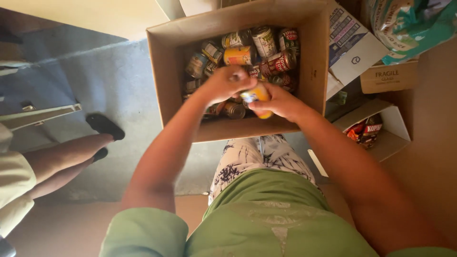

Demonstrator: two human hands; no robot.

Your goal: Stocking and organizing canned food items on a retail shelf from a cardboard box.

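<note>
Right hand [277,101] is wrapped around a yellow can [257,96], fingers curled on its side, and the left hand [223,83] is cupped over its upper end, so both are touching it. The can sits tilted just above the cardboard box [164,90], toward its near edge, long axis slanting toward the box's near right corner. Below it are loads of other cans [266,52], jumbled. Someone else's legs [62,159] stand off to the left.
</note>
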